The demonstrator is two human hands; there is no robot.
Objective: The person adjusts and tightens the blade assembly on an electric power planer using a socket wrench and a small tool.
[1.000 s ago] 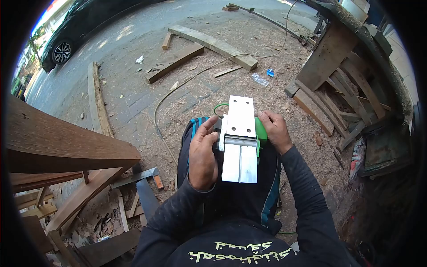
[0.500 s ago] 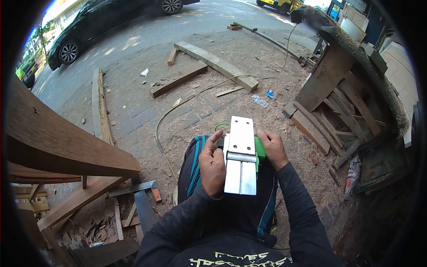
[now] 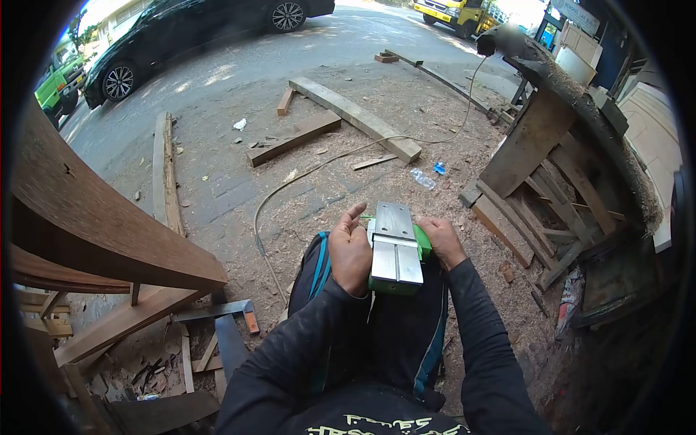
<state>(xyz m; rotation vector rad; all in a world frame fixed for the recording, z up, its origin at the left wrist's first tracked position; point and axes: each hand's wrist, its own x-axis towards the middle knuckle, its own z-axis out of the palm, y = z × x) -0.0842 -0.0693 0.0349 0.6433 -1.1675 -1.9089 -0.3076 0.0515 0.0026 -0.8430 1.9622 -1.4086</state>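
Observation:
An electric planer (image 3: 396,262) lies upside down over my lap, its shiny metal sole facing up and its green body showing at the front end and right side. My left hand (image 3: 349,254) presses against the planer's left side, thumb and index finger raised along it. On the opposite side, my right hand (image 3: 442,242) is closed around the green body, with some of its fingers hidden behind the tool. The slot across the sole, between its two plates, faces me.
A cord (image 3: 259,217) curves over the shaving-covered ground. Timber beams (image 3: 359,119) lie ahead. A curved wooden piece (image 3: 109,210) rises at left, near a try square (image 3: 250,317). A wooden bench (image 3: 533,141) stands at right. A dark car (image 3: 203,36) is on the road.
The planer has tilted, so its sole looks shorter and its green near end shows. Both hands still hold it. My view has shifted slightly, with more of the green and yellow vehicles visible.

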